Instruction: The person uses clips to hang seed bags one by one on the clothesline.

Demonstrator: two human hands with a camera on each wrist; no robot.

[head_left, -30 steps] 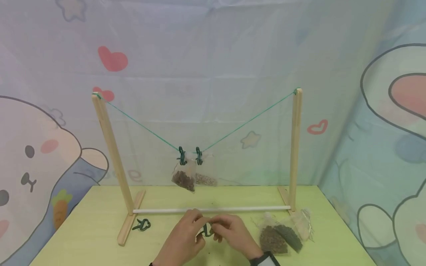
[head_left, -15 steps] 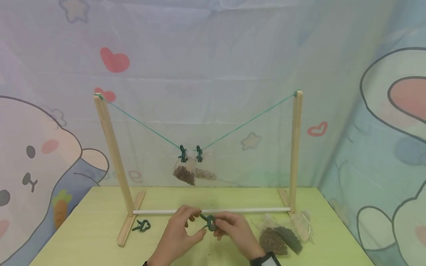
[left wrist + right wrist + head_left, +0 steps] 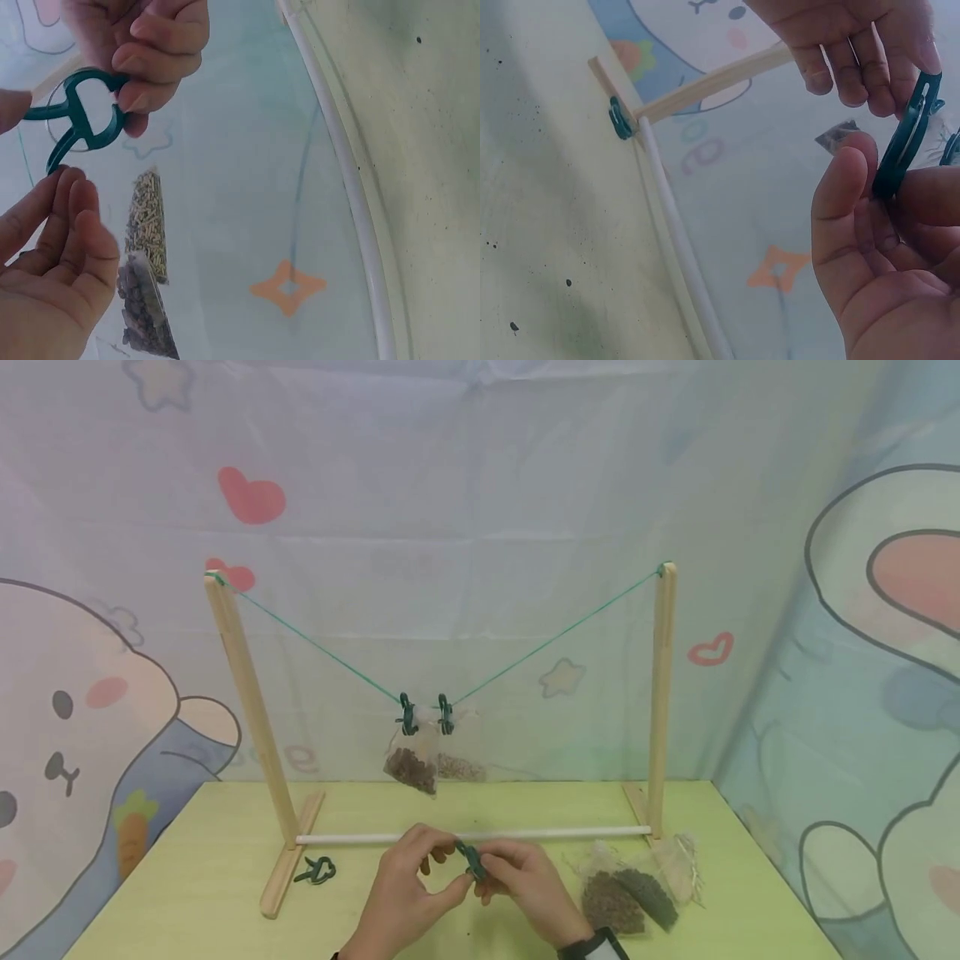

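Pinching the green clip [image 3: 473, 862] between my right thumb and fingers [image 3: 847, 195], I hold it just above the counter [image 3: 225, 860]. My left hand [image 3: 408, 881] sits close beside it, fingers [image 3: 71, 217] loose and grasping nothing, tips near the clip's handles. The white rod [image 3: 352, 838] runs just behind; seed bags [image 3: 626, 897] lie to my right.
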